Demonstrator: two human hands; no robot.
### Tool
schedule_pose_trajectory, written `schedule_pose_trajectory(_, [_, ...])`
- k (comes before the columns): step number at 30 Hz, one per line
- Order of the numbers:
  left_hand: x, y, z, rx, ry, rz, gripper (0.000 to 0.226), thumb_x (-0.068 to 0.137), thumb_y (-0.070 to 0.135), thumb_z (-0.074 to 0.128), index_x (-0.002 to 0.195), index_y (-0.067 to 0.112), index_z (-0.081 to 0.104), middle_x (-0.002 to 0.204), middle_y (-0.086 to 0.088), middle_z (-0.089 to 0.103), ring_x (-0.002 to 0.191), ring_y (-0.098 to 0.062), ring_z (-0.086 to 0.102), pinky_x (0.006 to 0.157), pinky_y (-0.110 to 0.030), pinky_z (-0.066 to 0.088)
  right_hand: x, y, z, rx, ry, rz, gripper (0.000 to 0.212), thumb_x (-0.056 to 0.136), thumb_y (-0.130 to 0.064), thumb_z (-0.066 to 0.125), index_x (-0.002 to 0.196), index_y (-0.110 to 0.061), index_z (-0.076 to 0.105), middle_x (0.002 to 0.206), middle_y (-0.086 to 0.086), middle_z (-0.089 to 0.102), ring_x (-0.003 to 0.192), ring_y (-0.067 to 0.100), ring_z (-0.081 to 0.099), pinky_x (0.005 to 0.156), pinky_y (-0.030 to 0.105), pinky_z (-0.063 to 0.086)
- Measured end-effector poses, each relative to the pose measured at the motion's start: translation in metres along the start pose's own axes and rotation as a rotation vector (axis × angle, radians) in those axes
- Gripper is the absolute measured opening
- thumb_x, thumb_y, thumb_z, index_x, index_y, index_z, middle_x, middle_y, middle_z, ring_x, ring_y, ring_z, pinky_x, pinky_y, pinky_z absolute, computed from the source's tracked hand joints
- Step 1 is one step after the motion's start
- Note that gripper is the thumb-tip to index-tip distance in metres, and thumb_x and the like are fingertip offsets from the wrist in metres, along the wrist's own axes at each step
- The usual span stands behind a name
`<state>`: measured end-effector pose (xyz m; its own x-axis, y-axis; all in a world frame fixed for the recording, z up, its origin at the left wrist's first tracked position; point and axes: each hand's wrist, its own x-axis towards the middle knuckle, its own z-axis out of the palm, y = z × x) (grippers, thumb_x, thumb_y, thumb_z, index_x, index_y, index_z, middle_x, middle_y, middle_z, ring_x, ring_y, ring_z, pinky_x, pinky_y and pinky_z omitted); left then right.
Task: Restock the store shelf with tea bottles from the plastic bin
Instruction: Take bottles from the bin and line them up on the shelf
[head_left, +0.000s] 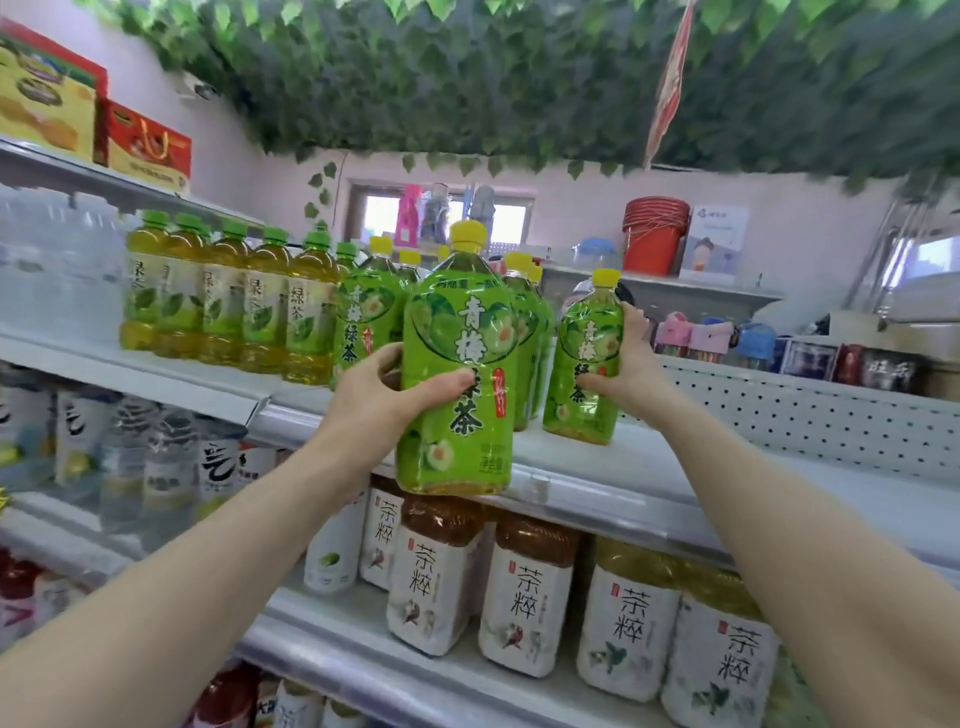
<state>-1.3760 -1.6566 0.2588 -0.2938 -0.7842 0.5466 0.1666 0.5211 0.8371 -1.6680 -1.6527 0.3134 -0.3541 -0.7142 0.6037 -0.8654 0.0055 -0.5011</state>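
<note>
Shelving in progress: the left hand (387, 387) grips a big green tea bottle (457, 374) at the shelf's (587, 467) front lip, while the right hand (626, 364) clasps a second bottle (587, 358) standing further in. Next, I'd guess, slide both back beside the yellow-capped row (524, 291) (glossy shrink-wrap, squarish shoulders, probably slippery). Bin not visible.
</note>
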Motion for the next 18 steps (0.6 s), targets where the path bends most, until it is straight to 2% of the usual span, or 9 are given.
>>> schedule_pose_trajectory(3, [0.006, -0.002, -0.005, 0.025, 0.013, -0.001, 0.118, 0.034, 0.072, 0.084, 0.135, 0.018, 0.054, 0.116, 0.004, 0.07, 0.101, -0.008, 0.067, 0.087, -0.027, 0.055, 0.01, 0.001, 0.002, 0.008, -0.069, 0.051, 0.112, 0.08, -0.016, 0.079, 0.153, -0.031, -0.004, 0.135, 0.009, 0.048, 0.119, 0.029, 0.052, 0.1, 0.046, 0.045])
schedule_pose_trajectory(5, [0.006, -0.002, -0.006, 0.03, 0.018, -0.011, 0.128, 0.029, 0.078, 0.08, 0.138, 0.018, 0.051, 0.124, 0.001, 0.066, 0.113, -0.015, 0.062, 0.099, -0.037, 0.051, 0.014, -0.001, 0.003, -0.069, -0.05, 0.068, 0.114, 0.08, -0.018, 0.079, 0.154, -0.029, -0.007, 0.147, 0.016, 0.04, 0.127, 0.033, 0.047, 0.104, 0.047, 0.042])
schedule_pose_trajectory(8, [0.007, -0.004, -0.005, 0.03, -0.002, -0.015, 0.129, 0.029, 0.079, 0.081, 0.138, 0.018, 0.051, 0.124, -0.001, 0.066, 0.114, -0.017, 0.062, 0.101, -0.041, 0.05, -0.004, -0.033, -0.004, 0.005, 0.14, -0.075, 0.09, 0.09, -0.036, 0.067, 0.154, -0.028, 0.005, 0.148, 0.012, 0.037, 0.132, 0.029, 0.043, 0.108, 0.048, 0.038])
schedule_pose_trajectory(10, [0.008, -0.006, -0.003, 0.037, -0.031, -0.021, 0.122, 0.032, 0.075, 0.083, 0.136, 0.018, 0.053, 0.12, 0.001, 0.069, 0.109, -0.014, 0.065, 0.099, -0.039, 0.052, -0.035, -0.068, -0.012, 0.344, 0.034, -0.155, 0.071, 0.093, -0.057, 0.05, 0.151, -0.027, 0.023, 0.14, 0.0, 0.047, 0.127, 0.017, 0.048, 0.104, 0.042, 0.041])
schedule_pose_trajectory(11, [0.01, -0.008, 0.0, 0.041, -0.047, -0.017, 0.114, 0.037, 0.071, 0.085, 0.134, 0.019, 0.055, 0.115, 0.004, 0.071, 0.105, -0.011, 0.067, 0.096, -0.035, 0.054, -0.05, -0.082, -0.013, 0.49, -0.098, -0.143, 0.075, 0.088, -0.067, 0.045, 0.15, -0.028, 0.029, 0.137, -0.002, 0.051, 0.124, 0.015, 0.051, 0.102, 0.042, 0.043])
schedule_pose_trajectory(13, [0.01, -0.008, 0.007, 0.038, -0.08, -0.007, 0.095, 0.045, 0.06, 0.085, 0.127, 0.022, 0.059, 0.108, 0.009, 0.073, 0.098, -0.004, 0.068, 0.086, -0.022, 0.055, -0.071, -0.099, -0.009, 0.538, -0.266, -0.106, 0.09, 0.073, -0.079, 0.051, 0.149, -0.035, 0.03, 0.136, -0.004, 0.053, 0.122, 0.015, 0.053, 0.099, 0.046, 0.048])
schedule_pose_trajectory(14, [0.012, -0.009, 0.011, 0.043, -0.097, -0.005, 0.092, 0.047, 0.059, 0.085, 0.127, 0.023, 0.058, 0.109, 0.01, 0.072, 0.099, -0.003, 0.068, 0.084, -0.02, 0.054, -0.077, -0.103, -0.005, 0.52, -0.274, -0.107, 0.101, 0.065, -0.083, 0.058, 0.149, -0.036, 0.028, 0.14, -0.003, 0.051, 0.123, 0.017, 0.053, 0.1, 0.049, 0.047])
schedule_pose_trajectory(16, [0.015, -0.009, 0.018, 0.079, -0.134, 0.002, 0.103, 0.046, 0.069, 0.084, 0.133, 0.024, 0.055, 0.117, 0.009, 0.07, 0.109, -0.008, 0.065, 0.095, -0.029, 0.051, -0.083, -0.103, -0.002, 0.537, -0.213, -0.11, 0.112, 0.055, -0.084, 0.069, 0.147, -0.031, 0.033, 0.137, -0.004, 0.056, 0.122, 0.018, 0.057, 0.101, 0.051, 0.047])
schedule_pose_trajectory(18, [0.019, -0.003, 0.022, 0.13, -0.198, 0.02, 0.096, 0.051, 0.073, 0.079, 0.132, 0.027, 0.056, 0.118, 0.012, 0.069, 0.111, -0.008, 0.063, 0.1, -0.034, 0.048, -0.081, -0.102, -0.009, 0.57, -0.156, -0.123, 0.1, 0.059, -0.076, 0.073, 0.14, -0.025, 0.043, 0.123, -0.005, 0.066, 0.112, 0.017, 0.064, 0.098, 0.049, 0.05])
